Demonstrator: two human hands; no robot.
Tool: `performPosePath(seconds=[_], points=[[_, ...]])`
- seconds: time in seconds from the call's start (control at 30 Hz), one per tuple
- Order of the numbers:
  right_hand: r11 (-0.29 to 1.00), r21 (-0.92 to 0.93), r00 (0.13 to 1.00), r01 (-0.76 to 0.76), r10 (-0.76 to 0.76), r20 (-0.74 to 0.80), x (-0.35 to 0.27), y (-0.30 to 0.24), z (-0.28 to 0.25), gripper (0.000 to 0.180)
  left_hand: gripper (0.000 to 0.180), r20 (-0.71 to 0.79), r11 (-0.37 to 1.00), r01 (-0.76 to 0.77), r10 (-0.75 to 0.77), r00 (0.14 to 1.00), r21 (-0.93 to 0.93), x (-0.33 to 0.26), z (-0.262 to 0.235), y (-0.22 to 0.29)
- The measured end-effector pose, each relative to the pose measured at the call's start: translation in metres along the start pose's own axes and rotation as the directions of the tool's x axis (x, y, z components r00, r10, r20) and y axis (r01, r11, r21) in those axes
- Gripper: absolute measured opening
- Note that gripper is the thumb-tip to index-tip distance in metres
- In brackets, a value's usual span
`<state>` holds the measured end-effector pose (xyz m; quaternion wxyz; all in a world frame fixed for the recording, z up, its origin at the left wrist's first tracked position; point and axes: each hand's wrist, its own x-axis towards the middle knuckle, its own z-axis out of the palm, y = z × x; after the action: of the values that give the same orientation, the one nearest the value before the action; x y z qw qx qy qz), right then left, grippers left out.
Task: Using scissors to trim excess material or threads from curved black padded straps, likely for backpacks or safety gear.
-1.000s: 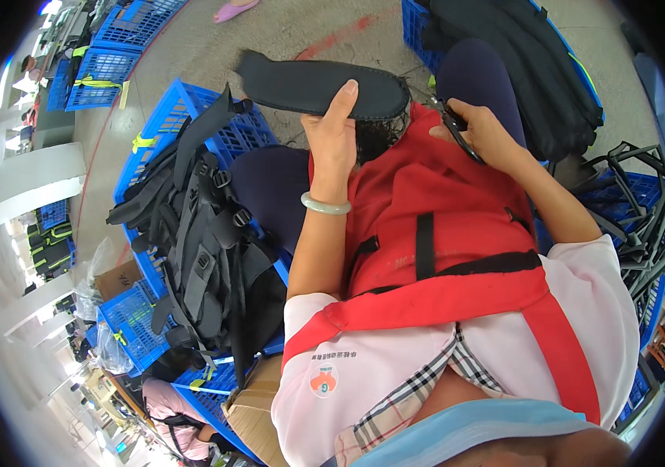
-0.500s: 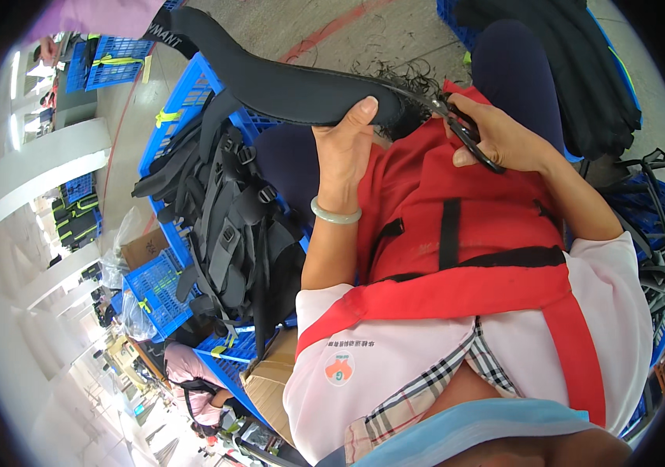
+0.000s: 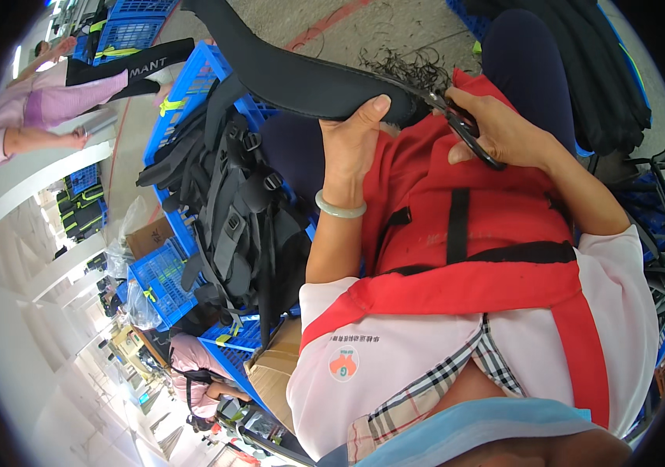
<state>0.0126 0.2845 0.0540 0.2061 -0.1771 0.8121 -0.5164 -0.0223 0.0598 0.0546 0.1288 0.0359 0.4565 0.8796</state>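
Observation:
My left hand [image 3: 354, 144] grips the near end of a long, curved black padded strap [image 3: 293, 84], thumb on top. The strap stretches up and to the left, past the frame's top edge. In my right hand [image 3: 496, 128] is a pair of dark-handled scissors [image 3: 464, 134], fingers around the handles. The blades lie along the strap's edge near its rounded end, just beyond my left thumb. How far the blades are parted I cannot tell. Beneath both hands a red apron [image 3: 426, 226] covers my lap.
At left, a blue crate [image 3: 163, 148] holds a heap of black straps with buckles [image 3: 235, 210]. Long black pieces [image 3: 573, 70] fill another crate at upper right. Dark trimmings [image 3: 410, 66] litter the floor ahead. A person in pink [image 3: 44, 117] is at upper left, another [image 3: 192, 366] at lower left.
The person in pink at upper left has moved away from the strap's far end and now shows more fully. My view has shifted slightly; my hands keep nearly the same hold.

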Motion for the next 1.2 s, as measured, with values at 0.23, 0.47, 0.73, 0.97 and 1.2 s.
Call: performPosePath(seconds=[0.23, 0.47, 0.73, 0.97, 1.2], points=[[0.999, 0.021, 0.999, -0.036, 0.036, 0.018, 0.0, -0.002, 0.0, 0.069, 0.029, -0.003, 0.999, -0.033, 0.033, 0.999, -0.019, -0.002, -0.02, -0.005], [0.999, -0.011, 0.997, 0.038, -0.039, -0.066, -0.001, -0.005, 0.013, 0.056, 0.032, 0.013, 0.994, -0.062, 0.064, 0.998, -0.091, -0.003, -0.024, -0.002], [0.995, -0.001, 0.995, -0.096, 0.096, 0.001, 0.0, -0.005, 0.015, 0.053, 0.035, 0.028, 0.997, -0.065, 0.067, 0.997, -0.038, -0.008, -0.028, 0.0], [0.978, -0.172, 0.993, -0.117, 0.114, -0.023, 0.003, -0.017, 0.011, 0.067, 0.021, -0.011, 0.991, -0.104, 0.105, 0.994, 0.09, -0.014, -0.024, 0.007], [0.976, -0.211, 0.997, -0.051, 0.038, -0.065, 0.003, -0.018, 0.015, 0.07, 0.019, 0.02, 0.987, -0.081, 0.079, 0.997, 0.142, -0.019, -0.021, 0.005]])
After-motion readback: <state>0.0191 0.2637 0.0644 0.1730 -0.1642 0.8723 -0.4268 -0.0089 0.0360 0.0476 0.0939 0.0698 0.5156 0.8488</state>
